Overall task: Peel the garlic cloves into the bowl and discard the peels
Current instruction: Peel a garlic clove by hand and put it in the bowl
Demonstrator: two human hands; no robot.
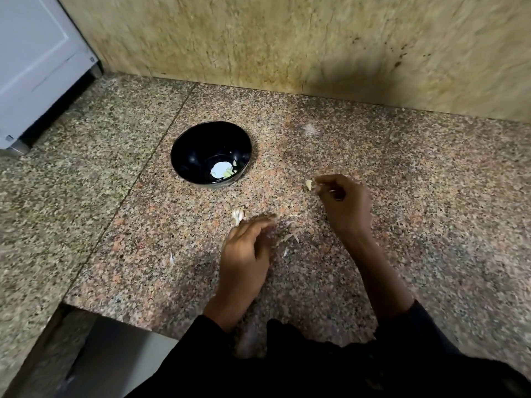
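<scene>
A black bowl [198,145] stands on the speckled granite counter [416,196], with a few pale peeled cloves [228,173] at its bottom. To its right, my right hand [344,202] pinches a garlic clove [309,185] at its fingertips, just above the counter. My left hand [247,254] lies lower down with fingers stretched out over the counter, touching loose peels [291,237]. A whitish garlic piece [238,215] lies just beyond its fingers. One stray peel [171,258] lies to the left. Motion blur softens both hands.
A white appliance [34,67] stands at the back left. The yellowish stone wall [287,38] closes the back. The counter's front edge [94,307] drops off at the lower left, where it steps back.
</scene>
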